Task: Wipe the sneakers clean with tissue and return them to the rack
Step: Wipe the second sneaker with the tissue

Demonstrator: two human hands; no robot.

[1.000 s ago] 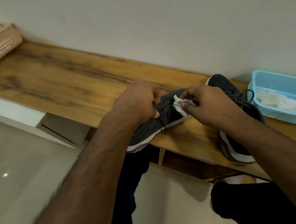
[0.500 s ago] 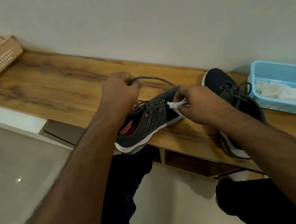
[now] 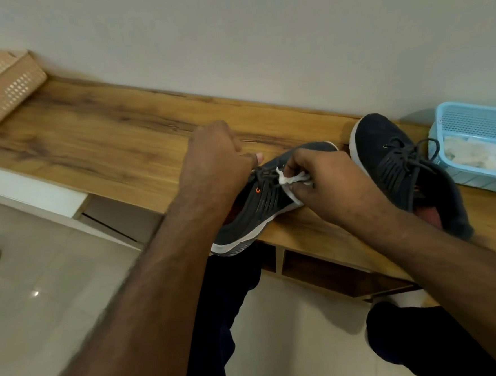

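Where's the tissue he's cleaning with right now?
In the head view, just right of centre: the tissue is pinched in the right hand, against the laces of the sneaker at the shelf's front edge.

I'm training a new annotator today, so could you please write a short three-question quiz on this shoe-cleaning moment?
1. True or false: both sneakers are back in the rack's lower compartments.
2. Which hand pinches the tissue? A) left B) right C) neither
3. Fill in: the spare tissues lie in the ____ basket.

Key:
1. False; the near sneaker and the far sneaker lie on the wooden top.
2. B; the right hand pinches it, while the left hand grips the sneaker near its laces.
3. Blue.
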